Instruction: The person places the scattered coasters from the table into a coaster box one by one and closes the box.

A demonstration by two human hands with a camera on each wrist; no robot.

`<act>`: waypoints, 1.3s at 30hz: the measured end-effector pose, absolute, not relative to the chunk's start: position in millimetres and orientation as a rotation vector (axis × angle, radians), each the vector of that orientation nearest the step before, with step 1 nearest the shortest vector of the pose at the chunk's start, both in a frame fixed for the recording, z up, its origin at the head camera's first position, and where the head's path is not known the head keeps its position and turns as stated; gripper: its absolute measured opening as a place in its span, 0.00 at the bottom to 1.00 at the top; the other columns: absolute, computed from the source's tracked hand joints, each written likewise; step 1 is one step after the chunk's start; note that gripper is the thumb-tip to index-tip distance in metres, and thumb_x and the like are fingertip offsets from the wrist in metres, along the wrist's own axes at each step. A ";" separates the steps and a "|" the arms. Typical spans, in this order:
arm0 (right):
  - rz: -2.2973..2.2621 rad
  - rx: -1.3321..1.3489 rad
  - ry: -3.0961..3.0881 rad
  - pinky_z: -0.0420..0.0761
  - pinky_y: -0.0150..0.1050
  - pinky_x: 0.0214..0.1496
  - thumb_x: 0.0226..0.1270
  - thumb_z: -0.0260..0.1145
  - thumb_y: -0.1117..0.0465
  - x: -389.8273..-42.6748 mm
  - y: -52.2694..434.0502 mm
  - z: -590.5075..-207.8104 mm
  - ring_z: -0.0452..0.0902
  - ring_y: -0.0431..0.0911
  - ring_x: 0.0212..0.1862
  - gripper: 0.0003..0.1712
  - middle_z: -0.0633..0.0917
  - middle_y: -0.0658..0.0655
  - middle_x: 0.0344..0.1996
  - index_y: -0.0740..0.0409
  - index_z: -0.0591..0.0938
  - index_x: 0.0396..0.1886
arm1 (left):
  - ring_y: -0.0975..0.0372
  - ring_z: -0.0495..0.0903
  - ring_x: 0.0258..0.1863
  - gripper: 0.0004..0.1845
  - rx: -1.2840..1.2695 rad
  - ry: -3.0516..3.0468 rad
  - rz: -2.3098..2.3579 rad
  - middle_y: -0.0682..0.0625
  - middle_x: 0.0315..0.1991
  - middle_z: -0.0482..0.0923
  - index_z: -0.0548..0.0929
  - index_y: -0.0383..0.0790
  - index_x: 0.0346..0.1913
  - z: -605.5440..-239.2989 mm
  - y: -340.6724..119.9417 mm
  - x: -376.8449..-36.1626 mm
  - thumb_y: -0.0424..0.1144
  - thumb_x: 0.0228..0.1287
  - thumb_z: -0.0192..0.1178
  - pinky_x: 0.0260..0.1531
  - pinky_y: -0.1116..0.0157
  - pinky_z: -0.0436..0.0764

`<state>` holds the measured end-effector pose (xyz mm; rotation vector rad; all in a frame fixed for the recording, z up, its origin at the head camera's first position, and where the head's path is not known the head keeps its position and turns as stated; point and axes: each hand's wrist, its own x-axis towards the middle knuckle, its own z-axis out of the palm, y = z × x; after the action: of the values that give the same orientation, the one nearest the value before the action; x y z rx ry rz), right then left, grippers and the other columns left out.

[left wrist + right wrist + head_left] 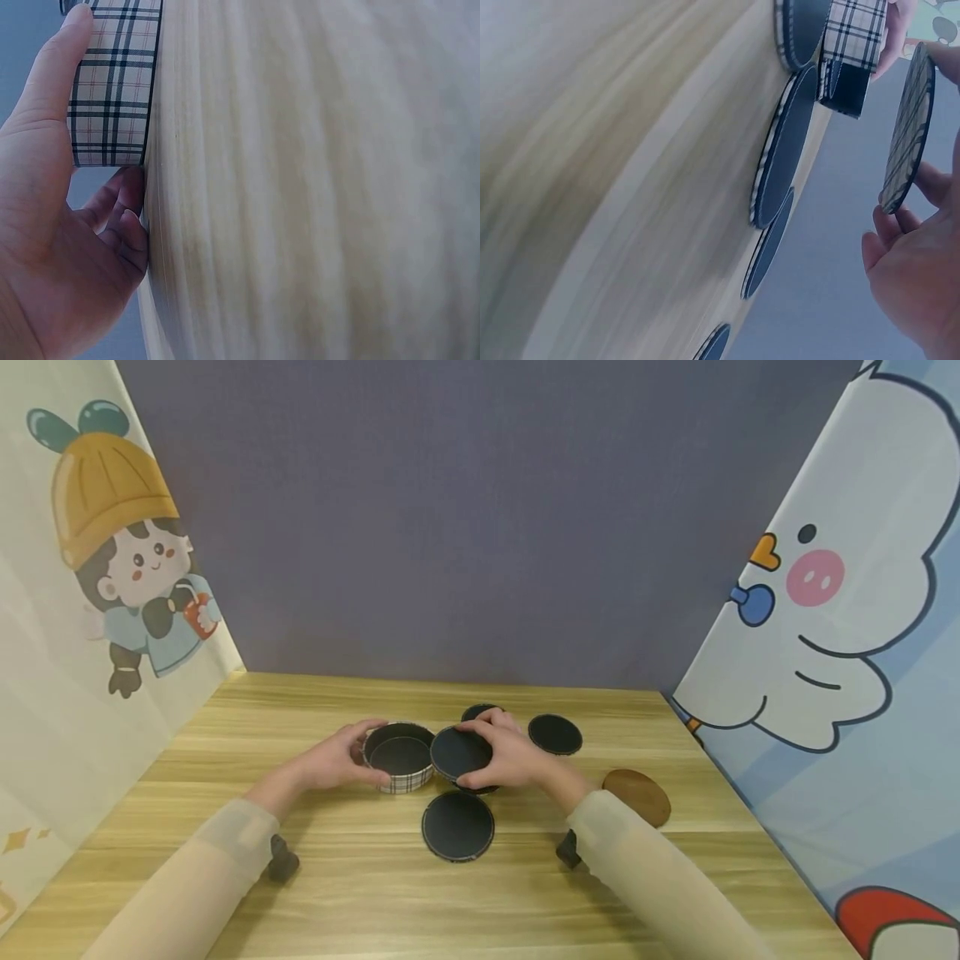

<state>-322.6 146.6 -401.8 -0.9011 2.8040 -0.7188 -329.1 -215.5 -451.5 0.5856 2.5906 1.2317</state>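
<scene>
My left hand (372, 752) grips a round plaid holder (397, 760) with a dark inside, thumb (56, 71) on its wall (112, 82) and fingers curled round the near side. My right hand (480, 752) pinches a dark round coaster (457, 752), tilted just to the right of the holder's rim. In the right wrist view this coaster (909, 131) stands on edge between my fingers, clear of the table, with the holder (853, 34) beyond it.
More dark coasters lie flat on the wooden table (337, 877): one in front (457, 825), one at the right (555, 734), one behind my right hand (477, 710). A brown disc (637, 795) lies further right. Printed cloth walls close in both sides.
</scene>
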 end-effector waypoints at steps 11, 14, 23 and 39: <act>-0.722 -0.921 2.812 0.67 0.57 0.67 0.59 0.79 0.34 -337.0 110.5 -406.8 0.61 0.58 0.69 0.53 0.68 0.59 0.74 0.37 0.72 0.84 | 0.44 0.84 0.62 0.61 0.592 2.578 1.235 0.28 0.74 0.66 0.57 0.46 0.88 -452.1 -216.5 -329.8 0.52 0.60 0.85 0.64 0.45 0.84; -0.719 -0.927 2.815 0.66 0.56 0.69 0.58 0.79 0.34 -340.5 102.4 -408.7 0.62 0.58 0.70 0.54 0.68 0.60 0.75 0.38 0.72 0.84 | 0.44 0.84 0.62 0.61 0.591 2.588 1.226 0.29 0.73 0.67 0.57 0.46 0.88 -452.5 -216.5 -330.2 0.53 0.59 0.84 0.64 0.46 0.84; -0.723 -0.947 2.805 0.64 0.55 0.71 0.58 0.80 0.35 -347.6 80.0 -413.9 0.62 0.56 0.73 0.53 0.68 0.60 0.76 0.41 0.74 0.83 | 0.46 0.84 0.61 0.60 0.605 2.588 1.214 0.30 0.72 0.69 0.57 0.45 0.88 -451.8 -215.6 -330.7 0.54 0.61 0.83 0.62 0.47 0.84; -0.735 -0.901 2.783 0.60 0.64 0.82 0.60 0.80 0.34 -352.5 52.2 -424.4 0.60 0.56 0.77 0.53 0.68 0.58 0.78 0.40 0.73 0.83 | 0.43 0.82 0.65 0.59 0.625 2.553 1.224 0.28 0.76 0.64 0.55 0.44 0.89 -447.5 -215.2 -326.7 0.54 0.65 0.81 0.65 0.43 0.83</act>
<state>-352.5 52.2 -424.4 -0.9010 2.7826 -0.7351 -326.7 -215.2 -447.5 0.6246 2.5530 1.2237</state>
